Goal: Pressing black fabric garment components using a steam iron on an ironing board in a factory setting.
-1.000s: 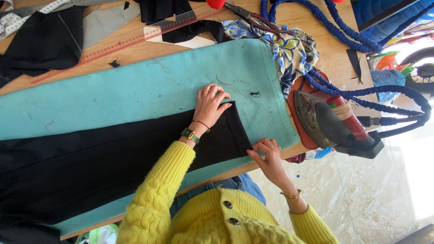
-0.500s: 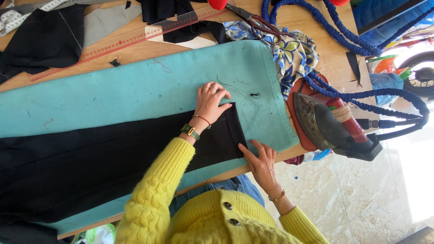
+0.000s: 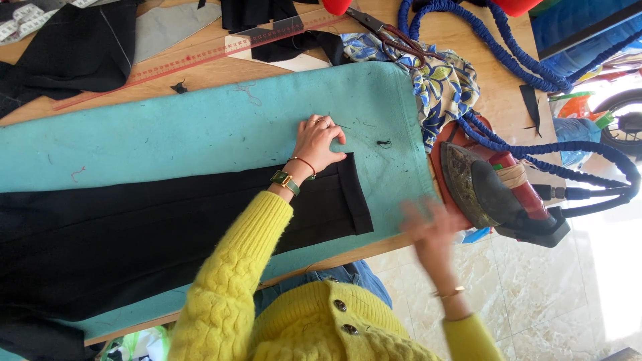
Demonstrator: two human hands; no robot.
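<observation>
The black trousers (image 3: 167,234) lie flat along the turquoise pad (image 3: 200,127) that covers the wooden table (image 3: 468,40), their hem end near the pad's right-hand end and their other end running off the left edge of the view. The left hand (image 3: 317,140) rests on the pad right at the upper corner of that hem, fingers spread and pressing down, gripping nothing that can be made out. The right hand (image 3: 431,230) is a blur just off the pad's right-hand end, beside the iron (image 3: 495,194); it looks open and empty, though the blur makes it hard to be sure. The iron stands on its rest just past the pad's end, its blue cord (image 3: 508,53) looping up over the table beyond the pad. Judging from how things lie, the cloth is already laid out straight with the hem folded, and the pressing itself looks yet to be done on this end, since the iron is off the fabric. Above the pad lie a ruler (image 3: 200,50), dark cloth scraps (image 3: 73,47) and a flowered cloth (image 3: 441,87). Whether creases are already set cannot be seen in the dark fabric.
</observation>
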